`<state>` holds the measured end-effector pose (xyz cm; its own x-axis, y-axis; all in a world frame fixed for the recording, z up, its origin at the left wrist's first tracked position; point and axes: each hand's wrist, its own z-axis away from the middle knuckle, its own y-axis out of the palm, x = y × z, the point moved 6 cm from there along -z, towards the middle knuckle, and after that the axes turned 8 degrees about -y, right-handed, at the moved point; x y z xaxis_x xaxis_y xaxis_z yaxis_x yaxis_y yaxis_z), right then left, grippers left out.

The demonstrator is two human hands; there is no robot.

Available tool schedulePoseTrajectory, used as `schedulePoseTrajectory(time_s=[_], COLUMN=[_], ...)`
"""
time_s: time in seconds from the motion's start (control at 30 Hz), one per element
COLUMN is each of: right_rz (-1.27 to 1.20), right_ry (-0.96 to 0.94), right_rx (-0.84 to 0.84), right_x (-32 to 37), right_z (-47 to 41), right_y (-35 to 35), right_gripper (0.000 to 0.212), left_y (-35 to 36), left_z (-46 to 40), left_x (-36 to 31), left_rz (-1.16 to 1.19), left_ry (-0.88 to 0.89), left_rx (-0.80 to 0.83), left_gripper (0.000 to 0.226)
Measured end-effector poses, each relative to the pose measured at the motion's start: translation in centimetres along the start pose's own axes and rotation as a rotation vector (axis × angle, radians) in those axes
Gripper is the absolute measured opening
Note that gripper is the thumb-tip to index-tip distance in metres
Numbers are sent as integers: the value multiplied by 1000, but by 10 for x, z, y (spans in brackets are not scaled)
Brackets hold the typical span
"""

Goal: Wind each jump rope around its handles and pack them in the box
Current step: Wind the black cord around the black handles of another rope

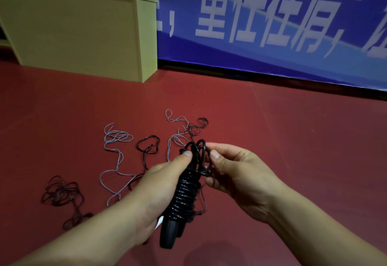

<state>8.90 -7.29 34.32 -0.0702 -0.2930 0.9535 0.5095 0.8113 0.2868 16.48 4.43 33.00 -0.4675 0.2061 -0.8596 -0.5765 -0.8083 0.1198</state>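
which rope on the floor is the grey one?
The grey rope, in pale loose loops mid-floor beyond the left hand. The other loose ropes on the red floor are dark.

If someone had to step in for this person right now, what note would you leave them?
Left hand grips the black handles, thumb pressing the wound black rope.
Right hand pinches the last loose loops at the top.
Done: this rope is nearly all coiled round its handles.
Left: tuck in the end and pack it. Grey rope and dark rope lie loose on the red floor. I can't tell which thing is the box.
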Motion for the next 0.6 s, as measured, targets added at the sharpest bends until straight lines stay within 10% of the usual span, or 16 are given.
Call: schedulePoseTrajectory(time_s=[0.6], right_rz=[121], right_ry=[-82], right_rx=[-92], right_x=[3], right_z=[2], right_y=[-3], right_gripper=[5], left_y=[7], left_z=[-1], left_x=[6], left_rz=[-110], left_ry=[91], left_rx=[149], left_gripper=[46])
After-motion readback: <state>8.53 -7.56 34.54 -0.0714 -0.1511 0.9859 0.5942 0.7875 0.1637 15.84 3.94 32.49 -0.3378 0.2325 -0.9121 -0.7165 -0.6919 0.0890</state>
